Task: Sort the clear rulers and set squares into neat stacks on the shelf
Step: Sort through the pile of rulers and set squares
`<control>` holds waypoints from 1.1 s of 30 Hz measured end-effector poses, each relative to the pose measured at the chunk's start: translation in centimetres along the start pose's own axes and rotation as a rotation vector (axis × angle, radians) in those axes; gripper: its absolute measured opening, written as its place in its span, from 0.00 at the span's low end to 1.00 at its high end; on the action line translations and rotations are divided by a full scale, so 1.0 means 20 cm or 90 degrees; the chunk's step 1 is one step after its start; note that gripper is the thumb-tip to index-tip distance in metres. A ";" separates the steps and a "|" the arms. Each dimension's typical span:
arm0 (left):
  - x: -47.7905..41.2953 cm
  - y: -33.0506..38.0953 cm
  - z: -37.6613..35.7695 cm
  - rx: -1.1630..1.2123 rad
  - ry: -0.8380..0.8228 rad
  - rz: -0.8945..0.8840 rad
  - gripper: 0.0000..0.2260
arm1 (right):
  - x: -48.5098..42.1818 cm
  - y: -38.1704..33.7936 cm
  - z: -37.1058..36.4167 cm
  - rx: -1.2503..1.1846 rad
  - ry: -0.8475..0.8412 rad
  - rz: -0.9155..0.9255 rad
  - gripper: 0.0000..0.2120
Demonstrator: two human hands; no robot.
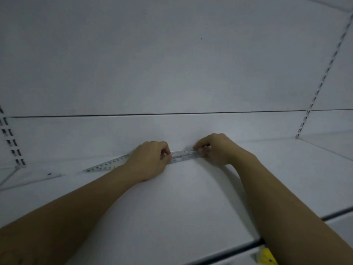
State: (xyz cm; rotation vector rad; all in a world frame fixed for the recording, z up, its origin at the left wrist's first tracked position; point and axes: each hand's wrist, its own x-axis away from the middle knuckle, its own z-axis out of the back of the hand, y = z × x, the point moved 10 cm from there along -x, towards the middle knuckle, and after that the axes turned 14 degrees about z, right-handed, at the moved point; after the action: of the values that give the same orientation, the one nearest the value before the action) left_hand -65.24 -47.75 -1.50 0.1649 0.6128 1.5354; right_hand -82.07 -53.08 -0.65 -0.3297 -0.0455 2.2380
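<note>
Gripping rulers [184, 154], perhaps stacked, on shelf [191, 197].

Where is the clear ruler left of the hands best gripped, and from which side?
Probably pinch the ruler across its long edges near the visible middle, coming from above: it lies flat and thin on the shelf, its right end hidden behind the left hand.

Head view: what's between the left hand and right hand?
A clear ruler, possibly a small stack, spans the gap in the head view. The left hand and right hand each pinch it, low over the white shelf.
</note>
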 end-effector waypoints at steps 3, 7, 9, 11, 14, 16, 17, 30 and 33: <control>0.01 0.00 -0.01 0.010 -0.005 0.001 0.05 | 0.01 0.00 0.02 -0.016 0.030 -0.006 0.10; 0.02 0.00 -0.01 0.036 -0.032 0.016 0.04 | 0.02 0.00 0.03 -0.026 0.044 -0.014 0.09; 0.02 0.01 -0.01 0.032 -0.032 0.021 0.05 | 0.03 0.00 0.03 -0.012 0.036 -0.018 0.11; 0.04 0.02 0.00 0.012 -0.027 0.011 0.04 | 0.04 -0.01 0.03 -0.002 0.020 -0.028 0.15; 0.08 0.06 0.05 -0.069 -0.013 -0.015 0.14 | 0.04 -0.10 0.09 0.003 0.046 -0.013 0.22; 0.11 0.08 0.16 -0.115 0.026 -0.029 0.18 | 0.04 -0.20 0.15 0.012 0.084 0.010 0.24; 0.13 0.08 0.23 -0.144 0.049 -0.035 0.19 | 0.03 -0.27 0.18 0.022 0.092 0.028 0.25; 0.74 -0.98 1.16 -0.311 0.142 0.210 0.35 | -0.30 -1.70 0.12 -0.019 0.021 0.340 0.34; 0.98 -1.28 1.37 -0.333 0.149 0.285 0.37 | -0.38 -2.09 0.02 -0.041 -0.002 0.411 0.34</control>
State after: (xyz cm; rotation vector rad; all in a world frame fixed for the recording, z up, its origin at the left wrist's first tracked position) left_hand -31.37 -23.02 4.24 -0.3006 0.3452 2.1178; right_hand -45.89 -32.18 7.55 -0.4179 -0.0120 2.8808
